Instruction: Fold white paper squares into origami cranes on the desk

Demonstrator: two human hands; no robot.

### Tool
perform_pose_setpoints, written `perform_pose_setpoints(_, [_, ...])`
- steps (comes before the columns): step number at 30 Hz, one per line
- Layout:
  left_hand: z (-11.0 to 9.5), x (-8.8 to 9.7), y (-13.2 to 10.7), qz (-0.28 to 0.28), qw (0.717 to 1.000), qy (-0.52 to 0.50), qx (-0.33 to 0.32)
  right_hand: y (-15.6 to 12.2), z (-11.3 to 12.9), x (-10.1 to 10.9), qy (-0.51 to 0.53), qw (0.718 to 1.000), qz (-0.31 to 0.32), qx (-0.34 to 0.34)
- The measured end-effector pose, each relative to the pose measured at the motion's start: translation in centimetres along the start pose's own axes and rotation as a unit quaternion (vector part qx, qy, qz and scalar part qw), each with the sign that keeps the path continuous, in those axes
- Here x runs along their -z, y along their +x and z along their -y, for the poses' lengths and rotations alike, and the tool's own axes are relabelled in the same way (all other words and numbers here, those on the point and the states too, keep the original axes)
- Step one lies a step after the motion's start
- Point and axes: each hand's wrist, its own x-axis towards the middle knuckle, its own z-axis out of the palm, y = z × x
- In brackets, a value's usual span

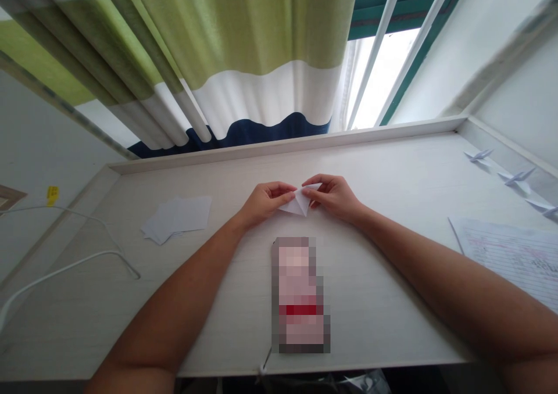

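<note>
Just beyond the middle of a pale, faintly grained desk (235, 324), seen from the head camera, two bare hands hold a piece of folded white paper (300, 204) between them, toward the far edge. The left hand (272, 197) pinches its left side, thumb and fingertips closed on the sheet; the right hand (332, 195) pinches the other side the same way. One sharp corner of the paper points at the desk's near edge; its long axis runs roughly left to right, though fingers cover part of the outline. It is thin, smooth and crisply creased into triangular facets.

Toward the left edge lie loose white sheets (187, 215), overlapping in a fan, and a white cable (108, 254). A blurred-out oblong item (299, 289) lies by the near edge. Along the right edge sit angular folded paper shapes (517, 178) and a handwritten lined page (510, 254).
</note>
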Motion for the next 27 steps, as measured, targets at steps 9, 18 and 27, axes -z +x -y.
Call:
perform_pose_setpoints(9, [0.34, -0.79, -0.34, -0.063, 0.997, 0.043, 0.002, 0.01, -0.62, 0.00, -0.019, 0.999, -0.015, 0.040])
perform_pose_setpoints(18, [-0.17, -0.63, -0.51, -0.111, 0.972, 0.162, -0.127, -0.15, -0.63, -0.09, 0.004, 0.996, -0.037, 0.079])
perform_pose_setpoints(27, [-0.36, -0.98, -0.50, -0.070, 0.992, 0.093, -0.055, -0.14, -0.34, 0.10, 0.012, 0.997, -0.014, 0.068])
